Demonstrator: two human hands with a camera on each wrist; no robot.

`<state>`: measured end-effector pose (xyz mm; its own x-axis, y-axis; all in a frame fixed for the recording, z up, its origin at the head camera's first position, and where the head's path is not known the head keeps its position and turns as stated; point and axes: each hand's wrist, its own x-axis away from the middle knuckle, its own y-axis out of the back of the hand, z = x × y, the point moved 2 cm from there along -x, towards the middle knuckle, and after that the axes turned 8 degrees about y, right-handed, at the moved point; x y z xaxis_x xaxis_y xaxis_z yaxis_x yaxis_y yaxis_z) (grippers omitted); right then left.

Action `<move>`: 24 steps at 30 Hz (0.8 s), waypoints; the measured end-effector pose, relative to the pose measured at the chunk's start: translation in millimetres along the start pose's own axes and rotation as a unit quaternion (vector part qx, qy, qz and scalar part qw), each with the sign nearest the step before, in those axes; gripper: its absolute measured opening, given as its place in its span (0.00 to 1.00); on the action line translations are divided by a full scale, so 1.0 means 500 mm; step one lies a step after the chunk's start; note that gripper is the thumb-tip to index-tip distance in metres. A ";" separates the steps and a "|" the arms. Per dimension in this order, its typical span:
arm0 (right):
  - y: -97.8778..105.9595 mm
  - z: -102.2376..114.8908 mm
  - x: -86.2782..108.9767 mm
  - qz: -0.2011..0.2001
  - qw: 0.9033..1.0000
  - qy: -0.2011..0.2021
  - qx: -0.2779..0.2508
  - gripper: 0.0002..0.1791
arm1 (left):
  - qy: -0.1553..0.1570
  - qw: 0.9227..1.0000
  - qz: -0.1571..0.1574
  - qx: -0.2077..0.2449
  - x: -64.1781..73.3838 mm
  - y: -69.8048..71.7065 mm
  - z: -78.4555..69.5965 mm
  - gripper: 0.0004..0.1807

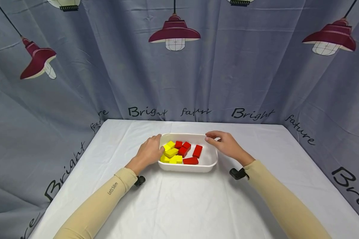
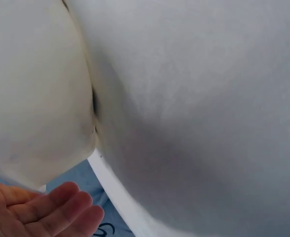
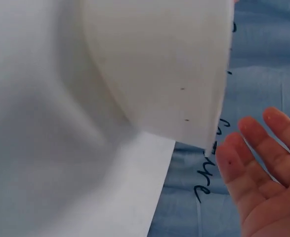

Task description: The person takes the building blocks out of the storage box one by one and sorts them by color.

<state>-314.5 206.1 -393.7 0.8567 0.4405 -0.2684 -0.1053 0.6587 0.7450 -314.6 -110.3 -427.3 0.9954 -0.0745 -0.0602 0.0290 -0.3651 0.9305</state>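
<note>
Black script lettering (image 1: 147, 112) is running along the blue-grey curtain (image 1: 179, 83): "Bright", a partly distorted "fature" and another "Bright" are crossing the back, "fature" and a cut-off "Brig" are following on the right, and "fature" and "Bright" are appearing on the left. The left sleeve (image 1: 92, 204) is carrying small print (image 1: 112, 188), apparently reading "Let'sSlim".

Behind a white table (image 1: 191, 205), a big blue-grey curtain (image 1: 116, 69) is hung. Dark red lamps (image 1: 174, 34) are shown up high, and curly black words (image 1: 252, 114), like "Bright", are written lower down.
</note>
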 end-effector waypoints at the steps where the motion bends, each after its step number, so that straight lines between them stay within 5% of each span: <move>1: 0.001 0.001 -0.002 0.002 1.000 -0.007 -0.005 0.29 | 0.001 1.000 0.000 -0.003 0.000 -0.002 0.000 0.34; 15: 0.010 0.028 -0.047 0.052 0.992 -0.087 -0.073 0.29 | 0.011 0.999 -0.013 -0.028 0.005 -0.011 0.002 0.35; 24: -0.002 0.049 -0.080 0.130 0.983 -0.125 -0.044 0.25 | 0.023 0.999 -0.004 -0.032 0.008 -0.016 0.003 0.35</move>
<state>-336.0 172.9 -368.6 0.8908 0.4451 0.0912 -0.3716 0.5983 0.7099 -311.1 -109.1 -435.8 0.9982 -0.0287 -0.0525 0.0413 -0.3048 0.9515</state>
